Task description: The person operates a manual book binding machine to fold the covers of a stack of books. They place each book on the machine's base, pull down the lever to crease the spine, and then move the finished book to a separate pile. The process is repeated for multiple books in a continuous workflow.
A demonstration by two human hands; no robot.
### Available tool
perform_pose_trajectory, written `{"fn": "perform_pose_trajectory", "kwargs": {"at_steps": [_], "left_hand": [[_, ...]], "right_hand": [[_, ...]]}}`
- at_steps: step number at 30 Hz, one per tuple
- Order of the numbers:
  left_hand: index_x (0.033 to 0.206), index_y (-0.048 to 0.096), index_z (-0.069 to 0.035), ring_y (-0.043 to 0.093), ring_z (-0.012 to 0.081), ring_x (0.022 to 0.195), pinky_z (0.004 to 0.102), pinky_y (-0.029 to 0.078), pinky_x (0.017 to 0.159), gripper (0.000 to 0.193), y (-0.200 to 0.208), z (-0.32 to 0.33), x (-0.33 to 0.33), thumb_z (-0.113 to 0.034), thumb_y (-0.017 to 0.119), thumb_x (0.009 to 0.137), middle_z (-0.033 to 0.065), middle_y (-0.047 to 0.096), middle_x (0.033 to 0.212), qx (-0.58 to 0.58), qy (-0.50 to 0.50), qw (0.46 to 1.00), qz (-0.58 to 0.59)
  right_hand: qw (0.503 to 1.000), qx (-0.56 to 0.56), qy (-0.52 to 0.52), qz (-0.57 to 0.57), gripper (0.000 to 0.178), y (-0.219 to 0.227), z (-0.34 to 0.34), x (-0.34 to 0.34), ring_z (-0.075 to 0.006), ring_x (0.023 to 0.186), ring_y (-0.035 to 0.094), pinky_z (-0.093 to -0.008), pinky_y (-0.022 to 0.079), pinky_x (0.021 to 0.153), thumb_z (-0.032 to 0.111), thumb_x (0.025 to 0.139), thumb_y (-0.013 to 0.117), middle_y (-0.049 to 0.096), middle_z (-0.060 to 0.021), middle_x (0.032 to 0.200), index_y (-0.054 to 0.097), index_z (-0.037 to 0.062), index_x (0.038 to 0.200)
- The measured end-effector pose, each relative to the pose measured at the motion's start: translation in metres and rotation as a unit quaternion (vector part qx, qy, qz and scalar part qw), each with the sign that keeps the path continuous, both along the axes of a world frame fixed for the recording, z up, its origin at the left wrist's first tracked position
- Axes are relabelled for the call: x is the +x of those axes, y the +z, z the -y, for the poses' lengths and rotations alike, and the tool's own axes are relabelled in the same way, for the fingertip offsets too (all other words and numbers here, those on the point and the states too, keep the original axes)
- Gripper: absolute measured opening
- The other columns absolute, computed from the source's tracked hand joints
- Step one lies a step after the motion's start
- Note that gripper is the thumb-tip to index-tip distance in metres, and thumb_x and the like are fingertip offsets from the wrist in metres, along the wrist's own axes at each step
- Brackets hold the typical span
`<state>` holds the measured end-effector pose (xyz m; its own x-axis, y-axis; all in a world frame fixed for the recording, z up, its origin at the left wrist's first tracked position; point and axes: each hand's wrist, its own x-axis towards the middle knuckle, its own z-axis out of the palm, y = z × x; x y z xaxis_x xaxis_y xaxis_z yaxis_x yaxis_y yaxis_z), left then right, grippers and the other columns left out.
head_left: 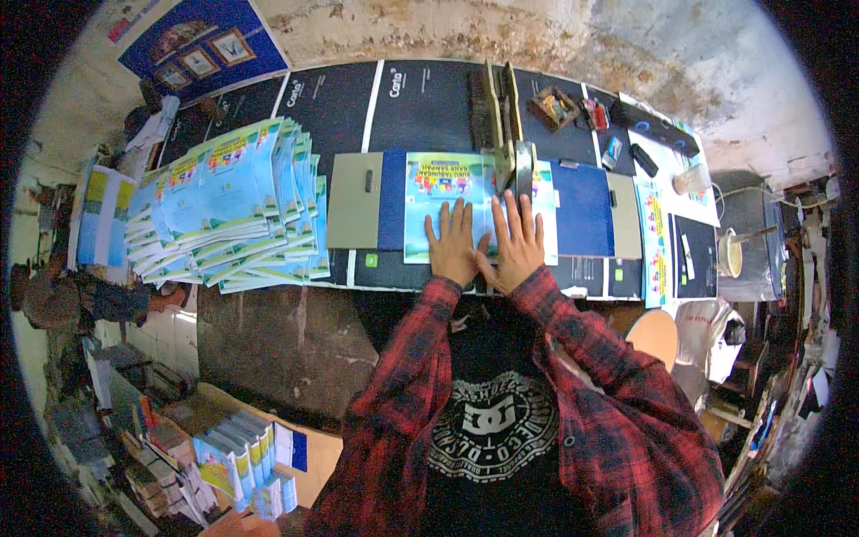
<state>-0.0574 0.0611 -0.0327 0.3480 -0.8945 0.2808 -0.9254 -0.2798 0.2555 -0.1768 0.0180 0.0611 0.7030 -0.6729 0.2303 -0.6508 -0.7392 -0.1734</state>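
An open booklet with a light blue and green printed cover (425, 224) lies spread on a blue board with grey ends (391, 201). My left hand (455, 243) rests palm down on its left half, fingers stretched. On the right half, close to the fold, my right hand (514, 240) lies flat with its fingers apart, and the two thumbs nearly meet. A long-armed stapler (497, 116) reaches over the booklet from the far side. Its head stands just beyond my right fingertips. Neither hand holds anything.
A large fanned stack of similar booklets (210, 192) stands on the left of the black-covered table. Far right are a small wooden box (554, 108), a black speaker bar (658, 130) and a cup (730, 252). Bundled booklets (246, 456) sit lower left. Another person's arm (125, 300) shows at the left.
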Motion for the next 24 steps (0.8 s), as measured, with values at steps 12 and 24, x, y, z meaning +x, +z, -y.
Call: {"fn": "perform_pose_trajectory", "kwargs": {"at_steps": [12,24], "left_hand": [[0.136,0.045,-0.003,0.030,0.0351,0.136,0.0619,0.018,0.109,0.064,0.013,0.008,-0.005,-0.050,0.048,0.092,0.0125,0.038,0.145,-0.040,-0.039,0.998,-0.041],[0.136,0.045,-0.006,0.031,0.0322,0.136,0.0604,0.018,0.110,0.063,0.002,-0.020,0.046,-0.051,0.047,0.092,0.0106,0.039,0.145,0.006,0.010,1.000,-0.019]], "right_hand": [[0.861,0.299,-0.303,0.279,0.063,-0.113,0.179,-0.138,-0.0235,0.097,0.055,-0.0333,0.044,0.088,0.057,0.097,0.039,0.060,-0.0152,0.108,0.060,-0.0010,0.112],[0.840,0.407,-0.206,0.295,0.061,-0.220,0.160,-0.091,-0.0192,0.103,0.060,-0.0402,0.042,0.089,0.054,0.095,0.040,0.062,-0.0110,0.120,0.057,0.0047,0.127]]}}
